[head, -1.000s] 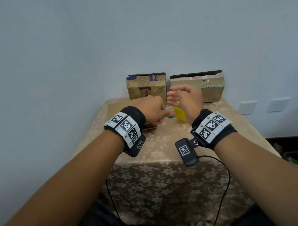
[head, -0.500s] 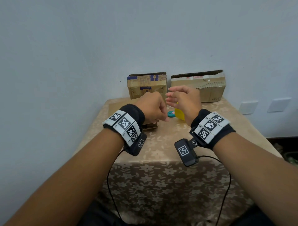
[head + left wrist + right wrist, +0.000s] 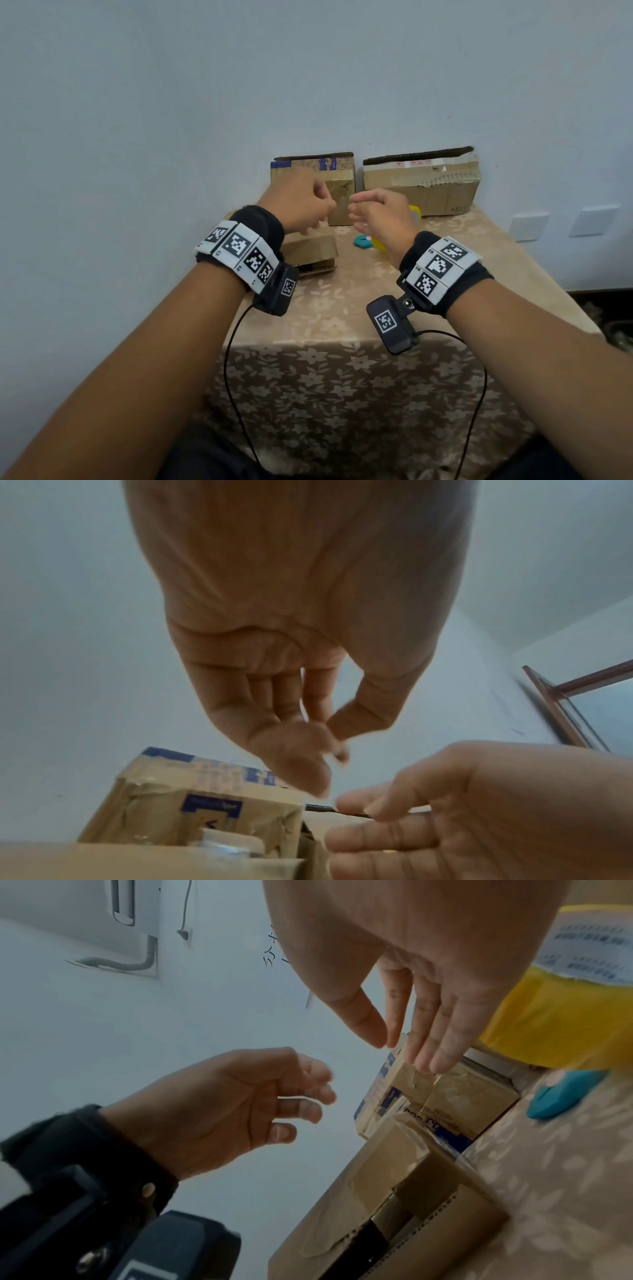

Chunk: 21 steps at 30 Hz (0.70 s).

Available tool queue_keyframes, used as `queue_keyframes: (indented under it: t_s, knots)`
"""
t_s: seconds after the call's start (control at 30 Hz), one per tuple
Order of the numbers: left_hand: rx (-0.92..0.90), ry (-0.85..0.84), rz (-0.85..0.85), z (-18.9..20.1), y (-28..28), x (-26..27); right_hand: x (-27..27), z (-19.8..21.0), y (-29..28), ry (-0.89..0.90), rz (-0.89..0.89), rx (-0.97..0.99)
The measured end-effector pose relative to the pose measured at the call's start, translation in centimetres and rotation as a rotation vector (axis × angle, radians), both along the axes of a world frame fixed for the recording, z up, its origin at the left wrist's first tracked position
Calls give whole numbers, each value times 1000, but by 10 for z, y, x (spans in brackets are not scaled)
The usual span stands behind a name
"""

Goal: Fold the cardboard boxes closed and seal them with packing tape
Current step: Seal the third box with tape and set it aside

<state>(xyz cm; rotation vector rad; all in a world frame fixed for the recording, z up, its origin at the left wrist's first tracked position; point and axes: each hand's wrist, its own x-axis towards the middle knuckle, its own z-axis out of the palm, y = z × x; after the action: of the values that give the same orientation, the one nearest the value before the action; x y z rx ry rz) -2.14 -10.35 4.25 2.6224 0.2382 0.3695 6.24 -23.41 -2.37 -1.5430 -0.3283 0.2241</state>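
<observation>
Both hands hover above the table, a small gap between them. My left hand [image 3: 301,205] has its fingers curled in toward the thumb [image 3: 325,739] and holds nothing I can see. My right hand [image 3: 376,216] is empty too, fingers nearly straight and close together [image 3: 414,1047]. Under the left hand lies a flat cardboard box [image 3: 313,253] with an open end [image 3: 394,1191]. At the back stand a small box with blue print [image 3: 337,178] and a wider taped box [image 3: 421,185]. A yellow tape roll [image 3: 548,1020] is mostly hidden behind my right hand.
A teal cutter [image 3: 363,241] lies on the floral tablecloth [image 3: 342,308] beside the tape roll. The table stands against a pale wall, with wall plates [image 3: 529,226] to the right. Cables hang from both wrist cameras over the front edge.
Both hands have risen a little toward the back boxes. The fingertips, close together before, now have a small gap between them.
</observation>
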Motion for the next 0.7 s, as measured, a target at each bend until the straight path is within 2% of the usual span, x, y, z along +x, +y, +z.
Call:
queue_keyframes:
  t_s: [0.17, 0.27, 0.4, 0.57, 0.7]
  knots:
    - [-19, -114, 142, 1, 21, -5, -7, 4, 13, 6, 79, -91]
    - [-52, -132, 185, 1, 34, -10, -9, 6, 18, 112, 86, -80]
    - [-52, -101, 204, -4, 45, -13, -13, 5, 22, 251, 131, -121]
    - [22, -7, 121, -13, 47, -18, -12, 5, 31, 226, 87, -28]
    - [39, 70, 133, -19, 49, -18, -10, 8, 40, 247, 56, 32]
